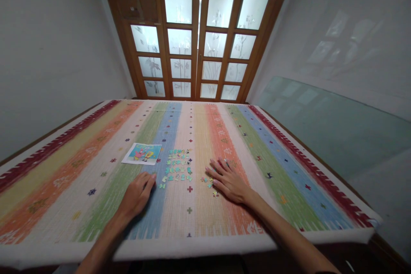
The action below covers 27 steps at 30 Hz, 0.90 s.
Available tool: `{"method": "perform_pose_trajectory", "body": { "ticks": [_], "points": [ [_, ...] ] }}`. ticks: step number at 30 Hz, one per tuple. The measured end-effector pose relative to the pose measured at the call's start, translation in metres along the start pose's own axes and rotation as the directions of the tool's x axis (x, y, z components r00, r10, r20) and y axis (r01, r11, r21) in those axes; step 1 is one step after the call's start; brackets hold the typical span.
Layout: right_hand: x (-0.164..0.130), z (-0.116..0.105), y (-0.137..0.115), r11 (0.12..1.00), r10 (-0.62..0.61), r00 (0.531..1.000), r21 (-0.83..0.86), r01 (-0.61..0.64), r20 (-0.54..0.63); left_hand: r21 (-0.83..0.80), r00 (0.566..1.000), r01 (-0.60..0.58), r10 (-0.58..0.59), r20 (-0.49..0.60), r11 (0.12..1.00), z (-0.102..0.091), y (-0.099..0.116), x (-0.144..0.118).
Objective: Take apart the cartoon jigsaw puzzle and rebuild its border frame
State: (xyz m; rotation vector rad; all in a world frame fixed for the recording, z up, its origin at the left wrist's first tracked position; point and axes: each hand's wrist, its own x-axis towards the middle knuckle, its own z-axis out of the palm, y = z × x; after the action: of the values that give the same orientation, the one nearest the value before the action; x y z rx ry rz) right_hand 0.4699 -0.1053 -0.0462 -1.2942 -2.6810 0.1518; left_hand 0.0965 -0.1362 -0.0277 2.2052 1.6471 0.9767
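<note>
From the head view I see both my hands resting flat with fingers spread, gripping nothing: left hand [137, 195] at seven o'clock, right hand [226, 180] at five o'clock of the loose puzzle pieces [178, 165], too many and too small to count. One reference picture [141, 153] lies at ten o'clock on the striped rug [289, 180].

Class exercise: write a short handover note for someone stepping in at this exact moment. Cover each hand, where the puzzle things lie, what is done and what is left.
Left hand: flat on the striped cloth, fingertips by the loose puzzle pieces, holding nothing.
Right hand: spread flat, a few stray pieces at its fingertips.
Reference picture: beyond the left hand.
Done: pieces spread out between the hands.
Left: no pieces look joined yet.
</note>
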Motion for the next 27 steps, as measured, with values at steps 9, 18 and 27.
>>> {"method": "perform_pose_trajectory", "body": {
  "ticks": [9, 18, 27],
  "points": [
    [0.000, -0.007, -0.006, 0.976, -0.212, 0.972, 0.078, 0.205, 0.104, 0.042, 0.984, -0.165, 0.167, -0.062, 0.985, -0.011, -0.005, 0.072],
    [-0.001, 0.004, 0.015, 0.999, -0.042, 0.998, -0.015, 0.042, 0.037, 0.035, 0.971, -0.215, 0.217, -0.096, 0.976, 0.009, -0.023, 0.092],
    [-0.003, 0.008, 0.056, 0.975, 0.193, 0.981, -0.108, -0.194, -0.016, 0.036, 0.963, -0.247, 0.249, -0.104, 0.968, 0.018, -0.042, 0.078]
  ]
}}
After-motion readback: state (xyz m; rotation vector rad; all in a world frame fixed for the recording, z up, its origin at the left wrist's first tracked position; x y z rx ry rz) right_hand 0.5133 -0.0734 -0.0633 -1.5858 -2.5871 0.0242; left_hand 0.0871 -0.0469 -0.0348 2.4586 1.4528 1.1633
